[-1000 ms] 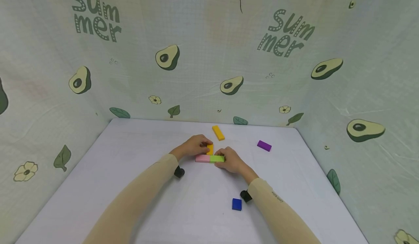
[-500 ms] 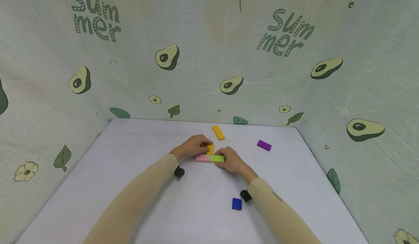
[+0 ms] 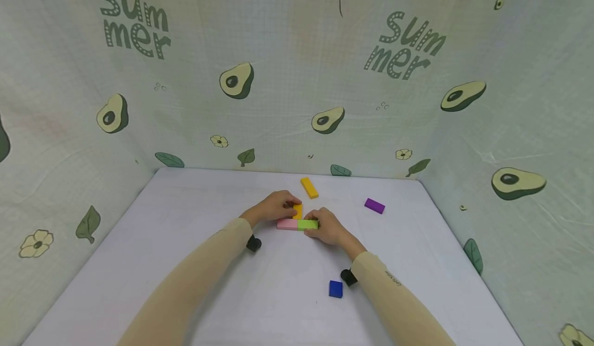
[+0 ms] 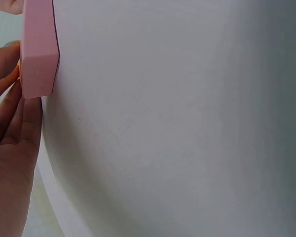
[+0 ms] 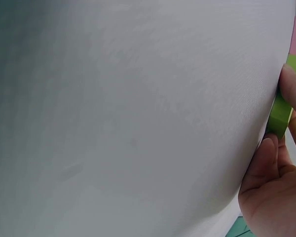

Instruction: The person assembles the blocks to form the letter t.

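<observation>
A pink block [image 3: 287,225] and a lime green block [image 3: 308,225] lie end to end in one row on the white table. Behind their joint stands a yellow block [image 3: 297,211], pinched by my left hand [image 3: 276,206] between thumb and fingers. My right hand [image 3: 328,226] grips the green block at its right end, thumb on the near side and fingers behind. In the left wrist view the pink block [image 4: 38,54] hides most of what the left fingers hold. The right wrist view shows my thumb pressed along the green block [image 5: 280,116].
Farther back lies a second yellow block [image 3: 309,187]. A purple block [image 3: 374,206] rests at the right, and a blue block [image 3: 335,289] sits near my right forearm. Patterned cloth walls [image 3: 287,145] border the table [image 3: 209,191] at the back and sides.
</observation>
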`<state>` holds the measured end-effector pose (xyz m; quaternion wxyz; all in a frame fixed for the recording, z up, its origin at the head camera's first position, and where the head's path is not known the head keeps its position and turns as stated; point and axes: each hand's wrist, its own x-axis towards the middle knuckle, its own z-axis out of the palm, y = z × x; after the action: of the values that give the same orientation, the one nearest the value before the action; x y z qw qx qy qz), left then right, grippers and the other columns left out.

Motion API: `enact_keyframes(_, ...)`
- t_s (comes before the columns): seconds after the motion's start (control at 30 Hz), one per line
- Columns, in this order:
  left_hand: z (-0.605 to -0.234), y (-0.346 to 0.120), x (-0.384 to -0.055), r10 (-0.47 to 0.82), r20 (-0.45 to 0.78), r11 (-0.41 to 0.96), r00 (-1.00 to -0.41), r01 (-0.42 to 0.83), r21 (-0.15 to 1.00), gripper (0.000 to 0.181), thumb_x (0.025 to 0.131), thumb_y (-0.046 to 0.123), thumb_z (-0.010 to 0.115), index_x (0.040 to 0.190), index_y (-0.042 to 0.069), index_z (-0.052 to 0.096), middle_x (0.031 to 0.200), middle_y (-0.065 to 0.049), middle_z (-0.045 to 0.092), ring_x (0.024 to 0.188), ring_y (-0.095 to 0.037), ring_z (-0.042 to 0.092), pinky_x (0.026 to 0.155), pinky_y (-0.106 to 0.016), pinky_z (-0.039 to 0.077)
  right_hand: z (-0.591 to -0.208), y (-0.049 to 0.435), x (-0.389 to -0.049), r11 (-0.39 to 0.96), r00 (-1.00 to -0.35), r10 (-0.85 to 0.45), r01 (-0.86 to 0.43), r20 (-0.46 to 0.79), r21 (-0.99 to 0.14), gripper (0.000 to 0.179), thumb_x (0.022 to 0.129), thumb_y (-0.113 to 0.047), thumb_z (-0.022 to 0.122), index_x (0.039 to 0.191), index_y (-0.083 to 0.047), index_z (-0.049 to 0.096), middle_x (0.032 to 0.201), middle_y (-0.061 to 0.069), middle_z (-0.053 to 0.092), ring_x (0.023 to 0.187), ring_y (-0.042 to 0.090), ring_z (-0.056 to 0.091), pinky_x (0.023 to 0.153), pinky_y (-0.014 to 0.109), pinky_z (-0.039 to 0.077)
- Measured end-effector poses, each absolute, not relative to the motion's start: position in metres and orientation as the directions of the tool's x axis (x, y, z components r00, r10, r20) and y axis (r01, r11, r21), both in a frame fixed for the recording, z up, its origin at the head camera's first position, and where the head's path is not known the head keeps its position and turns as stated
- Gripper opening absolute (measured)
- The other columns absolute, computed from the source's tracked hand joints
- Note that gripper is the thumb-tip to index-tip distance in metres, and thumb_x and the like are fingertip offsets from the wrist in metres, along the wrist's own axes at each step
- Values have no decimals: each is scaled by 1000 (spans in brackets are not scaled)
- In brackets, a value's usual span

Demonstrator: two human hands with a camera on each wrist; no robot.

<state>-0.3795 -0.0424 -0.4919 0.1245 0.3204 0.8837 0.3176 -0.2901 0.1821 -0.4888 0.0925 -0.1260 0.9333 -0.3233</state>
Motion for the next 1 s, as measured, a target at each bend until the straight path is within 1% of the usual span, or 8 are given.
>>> enact_keyframes(0.23, -493, -42, -380, 657, -12, 588, -753, 503, 633, 38, 103, 21, 72, 140, 14, 70, 124, -1, 67, 111, -17, 62, 102, -36, 54, -488, 183, -290, 752, -950, -301, -180, -87, -634, 25, 98, -19, 80, 121, -13, 72, 108, 4, 59, 99, 21, 53, 96, 43, 50)
enact_keyframes(0.4, -491, -42, -382, 663, -9, 588, -748, 513, 625, 41, 104, 21, 70, 144, 13, 67, 125, -2, 67, 114, -19, 63, 104, -38, 55, -488, 183, -290, 752, -950, -299, -177, -89, -635, 25, 98, -19, 80, 121, -13, 72, 108, 4, 59, 99, 21, 53, 96, 43, 50)
enact_keyframes(0.57, -488, -40, -385, 672, -5, 590, -741, 531, 608, 44, 106, 24, 68, 149, 14, 62, 132, -5, 65, 121, -22, 62, 107, -41, 54, -489, 183, -291, 758, -952, -293, -176, -87, -628, 26, 98, -19, 80, 121, -13, 72, 109, 4, 59, 99, 20, 53, 97, 43, 50)
enact_keyframes(0.73, -485, -36, -389, 658, -23, 619, -753, 523, 586, 49, 107, 31, 67, 153, 18, 58, 147, -7, 58, 130, -25, 58, 111, -44, 52, -489, 183, -291, 760, -949, -302, -185, -87, -623, 27, 98, -18, 79, 122, -11, 72, 110, 5, 60, 101, 21, 53, 97, 43, 50)
enact_keyframes(0.83, -486, -32, -392, 645, -34, 642, -764, 516, 568, 51, 107, 33, 66, 155, 21, 56, 158, -6, 51, 141, -26, 53, 117, -47, 47, -489, 184, -292, 760, -946, -313, -196, -84, -619, 28, 98, -18, 79, 124, -9, 72, 110, 6, 61, 101, 22, 54, 97, 42, 50)
enact_keyframes(1.0, -485, -25, -398, 656, -30, 649, -754, 542, 534, 53, 108, 33, 63, 158, 20, 52, 167, -4, 43, 155, -27, 38, 128, -51, 31, -487, 184, -292, 756, -942, -327, -211, -78, -620, 29, 99, -17, 78, 125, -8, 71, 112, 6, 61, 102, 23, 54, 96, 42, 50)
